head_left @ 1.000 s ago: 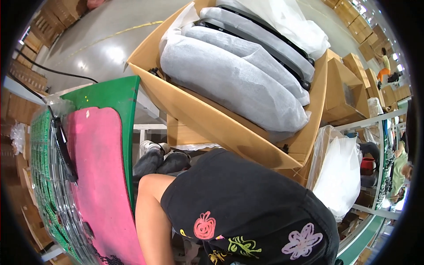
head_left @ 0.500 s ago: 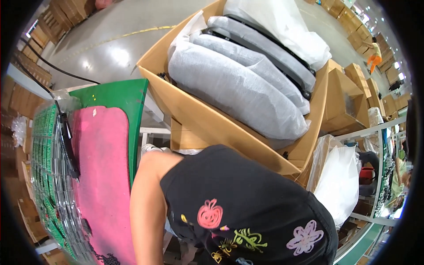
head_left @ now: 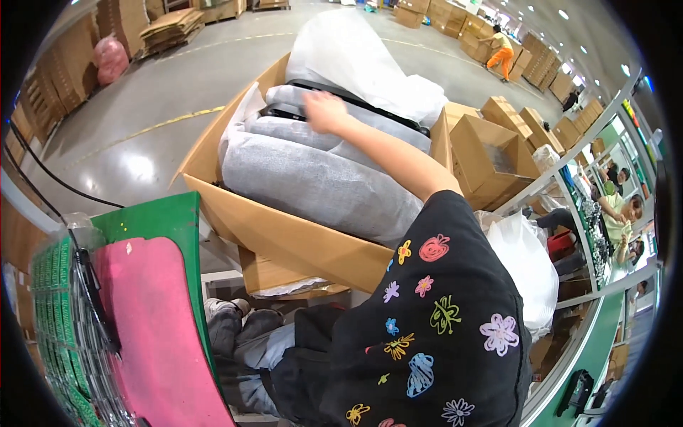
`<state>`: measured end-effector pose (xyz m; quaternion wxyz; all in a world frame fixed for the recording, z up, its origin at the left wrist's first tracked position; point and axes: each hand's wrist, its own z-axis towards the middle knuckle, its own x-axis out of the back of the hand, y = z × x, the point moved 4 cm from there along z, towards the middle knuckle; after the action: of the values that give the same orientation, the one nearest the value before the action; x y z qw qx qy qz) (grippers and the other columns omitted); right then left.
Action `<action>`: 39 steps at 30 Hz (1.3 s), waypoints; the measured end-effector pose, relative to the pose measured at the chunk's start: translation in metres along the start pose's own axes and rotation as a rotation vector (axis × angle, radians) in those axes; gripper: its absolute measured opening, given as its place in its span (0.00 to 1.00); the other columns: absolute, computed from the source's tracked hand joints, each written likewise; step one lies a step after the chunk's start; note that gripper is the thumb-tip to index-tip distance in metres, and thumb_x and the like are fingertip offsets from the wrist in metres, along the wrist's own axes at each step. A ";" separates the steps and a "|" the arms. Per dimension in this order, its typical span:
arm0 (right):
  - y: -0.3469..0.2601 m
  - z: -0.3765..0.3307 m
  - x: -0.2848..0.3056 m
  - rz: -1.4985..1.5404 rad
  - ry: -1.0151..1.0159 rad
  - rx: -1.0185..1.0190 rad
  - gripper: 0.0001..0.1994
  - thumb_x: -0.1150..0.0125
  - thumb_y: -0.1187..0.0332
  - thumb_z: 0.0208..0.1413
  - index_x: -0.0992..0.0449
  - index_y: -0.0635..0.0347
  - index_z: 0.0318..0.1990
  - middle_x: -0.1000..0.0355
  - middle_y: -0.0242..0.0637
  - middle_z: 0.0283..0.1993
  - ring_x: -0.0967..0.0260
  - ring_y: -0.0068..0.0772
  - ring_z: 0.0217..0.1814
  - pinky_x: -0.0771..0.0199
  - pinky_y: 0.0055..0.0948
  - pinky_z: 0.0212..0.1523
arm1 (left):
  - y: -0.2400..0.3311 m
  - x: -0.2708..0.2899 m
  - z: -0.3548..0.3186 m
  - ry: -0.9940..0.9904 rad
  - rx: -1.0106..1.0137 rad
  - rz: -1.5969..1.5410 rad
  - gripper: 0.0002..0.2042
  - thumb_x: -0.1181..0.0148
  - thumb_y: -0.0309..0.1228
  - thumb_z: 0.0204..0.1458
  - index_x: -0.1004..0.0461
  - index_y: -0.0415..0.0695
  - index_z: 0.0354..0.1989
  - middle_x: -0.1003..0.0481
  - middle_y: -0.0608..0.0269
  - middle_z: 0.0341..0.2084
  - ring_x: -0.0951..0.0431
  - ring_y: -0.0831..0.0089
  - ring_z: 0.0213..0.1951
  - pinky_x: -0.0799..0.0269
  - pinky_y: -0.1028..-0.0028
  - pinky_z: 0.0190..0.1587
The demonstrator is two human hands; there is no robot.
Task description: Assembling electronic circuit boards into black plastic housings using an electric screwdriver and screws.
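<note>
Your right hand [head_left: 324, 110] is out ahead of you, at the end of a bare forearm that runs up and to the left from your black flowered sleeve [head_left: 441, 306]. It lies on top of the grey wrapped pieces [head_left: 313, 185] packed in the open cardboard box [head_left: 284, 235], touching the upper ones just beside a black-edged piece [head_left: 370, 107]. The fingers are blurred, so you cannot tell whether they lie flat on the wrapping or are closing on an edge.

Your left hand is out of view, so the right is the only hand near the pieces.

The box sits tilted in front of you, beyond the green table [head_left: 163, 220] with the pink pad [head_left: 149, 320], its near wall lower than its far one. The wrapped pieces lean one against the next, and their long axis runs left to right across the box, crosswise to your arm. The piece under your hand is toward the far side, with a loose white sheet [head_left: 356, 64] bunched just behind it; the biggest grey piece lies nearer you, below your forearm.

Smaller open cartons [head_left: 491, 153] stand to the right of the box.
</note>
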<state>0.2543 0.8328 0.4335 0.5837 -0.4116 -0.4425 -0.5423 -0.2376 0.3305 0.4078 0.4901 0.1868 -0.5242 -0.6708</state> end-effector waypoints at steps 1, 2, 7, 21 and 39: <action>0.036 -0.008 -0.028 -0.079 -0.138 -0.137 0.17 0.41 0.68 0.52 0.24 0.62 0.49 0.26 0.49 0.55 0.28 0.52 0.58 0.27 0.48 0.57 | 0.001 0.001 0.002 -0.008 0.008 -0.018 0.05 0.44 0.22 0.60 0.24 0.34 0.41 0.26 0.59 0.23 0.29 0.72 0.26 0.31 0.73 0.29; 0.107 -0.013 -0.056 -0.028 -0.359 -0.339 0.21 0.41 0.67 0.53 0.25 0.63 0.54 0.29 0.50 0.61 0.31 0.52 0.64 0.29 0.48 0.61 | 0.000 -0.006 0.006 -0.050 0.018 -0.074 0.05 0.44 0.22 0.60 0.24 0.34 0.41 0.26 0.59 0.23 0.29 0.72 0.26 0.31 0.74 0.29; 0.057 -0.023 -0.060 0.002 -0.335 -0.313 0.19 0.41 0.68 0.52 0.23 0.60 0.53 0.28 0.49 0.59 0.28 0.52 0.60 0.25 0.47 0.57 | 0.018 0.040 -0.011 0.063 0.063 -0.061 0.05 0.44 0.22 0.60 0.24 0.34 0.41 0.26 0.60 0.22 0.29 0.72 0.25 0.31 0.74 0.29; 0.004 -0.032 0.255 -0.276 0.640 -0.127 0.18 0.46 0.71 0.56 0.24 0.46 0.54 0.23 0.44 0.49 0.23 0.52 0.49 0.22 0.50 0.46 | 0.009 0.036 -0.020 -0.045 -0.129 -0.183 0.06 0.50 0.22 0.63 0.28 0.33 0.44 0.29 0.59 0.19 0.30 0.72 0.22 0.30 0.74 0.28; -0.380 -0.122 0.181 0.013 -0.166 1.625 0.10 0.41 0.69 0.56 0.27 0.57 0.45 0.24 0.45 0.34 0.24 0.54 0.38 0.23 0.45 0.39 | 0.131 -0.022 0.071 -0.408 -0.426 0.861 0.28 0.30 0.35 0.45 0.31 0.41 0.55 0.29 0.53 0.50 0.32 0.53 0.57 0.34 0.58 0.57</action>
<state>-0.1121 0.6392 0.5752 0.6685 0.0985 -0.7370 -0.0166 -0.2212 0.3897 0.5452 0.6364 -0.2842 -0.4904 -0.5231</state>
